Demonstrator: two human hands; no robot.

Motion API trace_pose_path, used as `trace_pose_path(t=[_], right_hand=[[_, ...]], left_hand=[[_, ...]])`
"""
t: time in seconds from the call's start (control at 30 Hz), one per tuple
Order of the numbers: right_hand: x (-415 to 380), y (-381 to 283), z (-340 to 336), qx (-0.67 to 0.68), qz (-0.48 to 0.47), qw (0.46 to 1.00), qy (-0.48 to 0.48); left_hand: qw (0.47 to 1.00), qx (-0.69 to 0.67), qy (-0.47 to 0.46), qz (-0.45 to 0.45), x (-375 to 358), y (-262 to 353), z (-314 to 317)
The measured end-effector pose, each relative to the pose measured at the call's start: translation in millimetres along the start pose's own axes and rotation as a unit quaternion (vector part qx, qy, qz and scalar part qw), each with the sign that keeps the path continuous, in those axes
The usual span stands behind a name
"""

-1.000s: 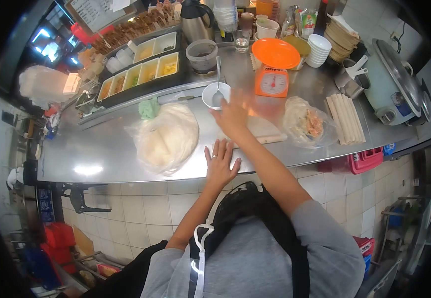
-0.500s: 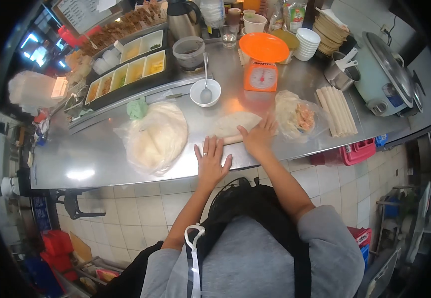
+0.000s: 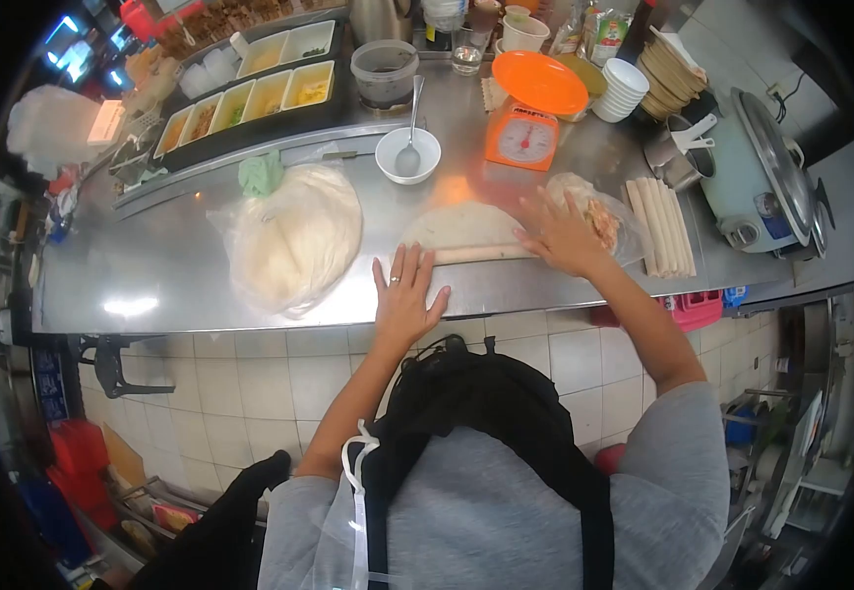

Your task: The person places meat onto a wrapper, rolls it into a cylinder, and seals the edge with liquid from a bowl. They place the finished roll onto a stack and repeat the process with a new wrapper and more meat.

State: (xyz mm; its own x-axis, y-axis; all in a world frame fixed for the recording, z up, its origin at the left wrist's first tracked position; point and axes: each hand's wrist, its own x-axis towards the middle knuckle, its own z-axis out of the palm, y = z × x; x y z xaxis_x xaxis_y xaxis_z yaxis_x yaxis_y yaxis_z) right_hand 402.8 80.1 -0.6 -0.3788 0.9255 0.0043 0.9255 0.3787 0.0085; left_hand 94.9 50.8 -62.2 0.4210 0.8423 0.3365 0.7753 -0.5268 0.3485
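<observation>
A thin round wrapper (image 3: 466, 224) lies on the steel table, its near edge rolled into a narrow tube. My left hand (image 3: 408, 295) rests with spread fingers at the left end of that roll. Over the roll's right end and beside the bag of pinkish filling (image 3: 601, 222) is my right hand (image 3: 567, 236), fingers apart. A plastic bag with a stack of wrappers (image 3: 301, 236) sits to the left, a green cloth (image 3: 261, 174) at its top. Several finished rolls (image 3: 661, 228) lie side by side on the right.
Behind the wrapper stand a white bowl with a spoon (image 3: 408, 155) and an orange scale (image 3: 522, 138). Ingredient trays (image 3: 240, 105) line the back left. A rice cooker (image 3: 757, 177) and metal pot (image 3: 681, 152) are at the right. The table's front edge (image 3: 338, 326) runs before me.
My right hand has moved right, off the middle of the roll toward the filling bag. My left hand stays at the roll's left end. The camera view has shifted slightly.
</observation>
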Motion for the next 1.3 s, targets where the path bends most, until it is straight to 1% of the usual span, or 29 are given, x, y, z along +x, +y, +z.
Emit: trace_pose_path(t=[0.03, 0.07, 0.13, 0.17, 0.23, 0.27, 0.33, 0.37, 0.43, 0.47, 0.53, 0.57, 0.63, 0.67, 0.77, 0.83, 0.87, 0.9, 0.93, 0.97, 1.0, 1.03, 1.07, 1.1, 1.13, 1.17, 1.23, 1.27, 1.3], right_hand=[[-0.9, 3.2, -1.3, -0.029, -0.035, 0.997, -0.056], [3.1, 11.4, -5.2, -0.033, -0.040, 0.997, -0.057], [9.7, 14.4, -31.2, -0.072, -0.075, 0.988, -0.114], [10.0, 12.5, -26.9, -0.072, -0.076, 0.988, -0.116], [14.5, 7.2, -15.1, -0.084, -0.107, 0.988, -0.074], [11.4, 9.3, -15.0, -0.084, -0.108, 0.988, -0.073], [3.5, 19.1, -16.6, -0.066, -0.151, 0.977, -0.133], [7.0, 24.5, -15.0, -0.067, -0.154, 0.977, -0.133], [12.9, 28.6, -15.6, -0.041, -0.143, 0.988, -0.035], [12.2, 26.4, -13.2, -0.041, -0.142, 0.988, -0.034], [20.4, 7.5, -21.7, -0.133, -0.114, 0.976, -0.129], [18.9, 9.5, -15.8, -0.132, -0.115, 0.977, -0.125], [18.2, 13.7, -8.8, -0.062, -0.093, 0.991, -0.070], [19.8, 18.5, -5.9, -0.062, -0.095, 0.991, -0.069], [27.8, 5.3, -14.6, -0.001, -0.095, 0.995, -0.035], [31.7, -10.1, -12.9, -0.051, -0.086, 0.983, -0.151], [39.1, -12.5, -12.6, -0.050, -0.090, 0.984, -0.147], [46.5, -13.3, -10.2, -0.003, -0.076, 0.992, -0.103], [50.6, -16.4, -5.2, 0.046, -0.060, 0.995, -0.060], [54.3, -23.5, 8.3, 0.049, -0.061, 0.995, -0.060], [60.6, -31.8, 26.8, 0.016, -0.045, 0.999, -0.013], [65.9, -41.5, 31.8, -0.017, -0.028, 0.999, 0.034], [68.0, -46.3, 33.8, -0.016, -0.029, 0.999, 0.037], [70.8, -53.0, 28.6, 0.096, -0.022, 0.994, -0.051], [75.7, -57.9, 24.4, 0.205, -0.016, 0.969, -0.137], [82.7, -60.6, 23.1, 0.206, -0.018, 0.969, -0.136], [92.7, -64.6, 27.2, 0.183, 0.054, 0.980, -0.062], [93.8, -69.6, 31.0, 0.185, 0.054, 0.979, -0.062], [95.4, -74.1, 35.9, 0.142, 0.047, 0.987, -0.060]], left_hand=[[1.000, -0.002, -0.001, 0.000, 0.1, -0.5, 0.2], [1.000, -0.004, -0.001, -0.001, 0.9, -0.6, 0.8], [1.000, -0.005, 0.003, -0.005, 0.2, -1.2, 2.7], [1.000, -0.005, 0.008, -0.003, -0.1, -0.9, 3.7], [1.000, -0.007, 0.009, -0.004, 0.2, -0.4, 3.8], [1.000, -0.009, 0.010, -0.004, 0.5, -1.4, 3.0], [1.000, -0.007, 0.007, -0.003, 0.7, -3.0, 3.0], [1.000, -0.007, 0.000, -0.001, 0.3, -2.2, 3.5], [1.000, -0.008, -0.005, -0.003, -0.2, -1.1, 1.5], [1.000, -0.008, -0.007, -0.004, -0.2, 0.0, 0.9], [1.000, -0.006, -0.006, -0.003, -0.1, -0.5, 3.3], [1.000, -0.004, -0.007, -0.002, -0.4, -1.8, 3.1], [1.000, 0.001, -0.002, 0.000, 0.4, -2.0, 1.5], [1.000, 0.001, -0.001, 0.001, -0.1, -0.7, 1.8], [1.000, 0.022, -0.006, 0.007, -0.7, 0.5, 1.6], [0.999, 0.031, 0.017, 0.024, 1.0, 1.3, 2.5], [0.998, 0.032, 0.038, 0.041, 2.8, 2.9, 4.0], [0.998, 0.036, 0.039, 0.039, 6.3, 4.4, 6.8], [0.996, 0.035, 0.048, 0.062, 10.3, 6.0, 10.4], [0.994, 0.033, 0.058, 0.087, 13.8, 8.3, 14.0], [0.992, 0.009, 0.082, 0.094, 19.4, 14.7, 11.1], [0.992, 0.012, 0.083, 0.094, 21.3, 15.8, 15.9], [0.992, 0.005, 0.085, 0.091, 22.1, 15.4, 20.9], [0.992, -0.001, 0.087, 0.090, 24.4, 14.6, 21.2], [0.992, 0.002, 0.089, 0.091, 26.6, 13.4, 21.3], [0.992, -0.002, 0.092, 0.087, 26.3, 13.0, 21.9], [0.992, -0.006, 0.091, 0.081, 23.7, 14.5, 20.9], [0.993, -0.008, 0.089, 0.080, 23.7, 14.9, 20.7], [0.993, -0.011, 0.087, 0.079, 24.3, 14.7, 20.6]])
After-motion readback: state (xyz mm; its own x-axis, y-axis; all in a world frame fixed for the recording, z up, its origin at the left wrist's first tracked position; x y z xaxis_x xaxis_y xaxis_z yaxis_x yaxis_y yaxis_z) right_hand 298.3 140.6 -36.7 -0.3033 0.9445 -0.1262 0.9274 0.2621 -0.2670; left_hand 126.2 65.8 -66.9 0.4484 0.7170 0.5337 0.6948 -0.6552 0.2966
